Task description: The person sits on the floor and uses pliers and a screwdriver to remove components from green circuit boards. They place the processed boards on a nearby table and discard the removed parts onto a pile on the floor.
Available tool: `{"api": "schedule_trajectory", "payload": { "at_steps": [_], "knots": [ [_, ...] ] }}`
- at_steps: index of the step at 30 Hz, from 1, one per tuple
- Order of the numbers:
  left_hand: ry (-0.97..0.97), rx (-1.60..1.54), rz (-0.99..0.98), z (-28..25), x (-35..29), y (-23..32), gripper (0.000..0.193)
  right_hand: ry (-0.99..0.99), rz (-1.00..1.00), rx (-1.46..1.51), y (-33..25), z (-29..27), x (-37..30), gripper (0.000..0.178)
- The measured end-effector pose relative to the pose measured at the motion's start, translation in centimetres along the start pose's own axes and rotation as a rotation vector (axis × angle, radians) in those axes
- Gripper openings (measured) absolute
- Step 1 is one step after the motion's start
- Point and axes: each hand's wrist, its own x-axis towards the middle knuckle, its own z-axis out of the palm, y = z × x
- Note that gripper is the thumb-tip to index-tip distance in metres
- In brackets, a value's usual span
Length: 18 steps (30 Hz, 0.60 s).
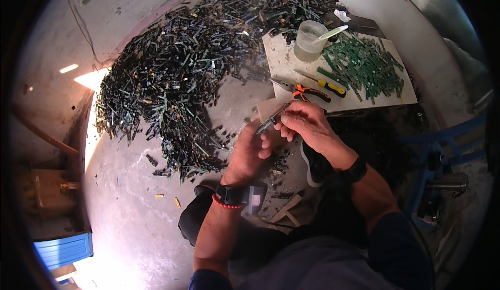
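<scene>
Between my two hands is a narrow, dark electronic-looking strip point(272, 118), tilted up toward the right. Its lower end rests in the fingers of my left hand point(247, 152), which are closed on it. My right hand point(308, 123) pinches the upper end between thumb and curled fingers. Just beyond the right hand lie pliers point(314, 93) with orange and black handles and a screwdriver point(333, 88) with a yellow and black handle. Both rest on a pale board point(278, 63). A heap of green strips point(362, 63) covers the board's right side.
A large heap of dark strips point(182, 76) spreads over the floor on the left and far side. On the board stands a translucent cup point(308, 45), with a white-green handled tool point(334, 32) across its rim. A blue metal frame point(442, 139) is at right, a blue box point(62, 251) at lower left.
</scene>
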Motion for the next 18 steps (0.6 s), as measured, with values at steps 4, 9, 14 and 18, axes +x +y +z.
{"api": "schedule_trajectory", "payload": {
  "at_steps": [4,9,14,18],
  "knots": [
    [0.039,0.103,0.043,0.0,0.1,-0.2,0.040,0.019,-0.042,-0.015,-0.2,0.1,0.1,0.022],
    [0.016,0.343,0.141,0.2,0.0,-0.5,0.040,0.175,-0.015,-0.110,-0.3,0.6,0.3,0.026],
    [-0.020,0.283,0.133,0.5,-0.3,-0.2,0.041,0.005,-0.055,-0.036,0.8,-0.7,0.6,0.026],
    [0.028,0.302,0.108,1.4,-0.7,0.0,0.042,-0.089,-0.017,-0.026,0.6,-0.7,0.6,0.025]
  ]
}}
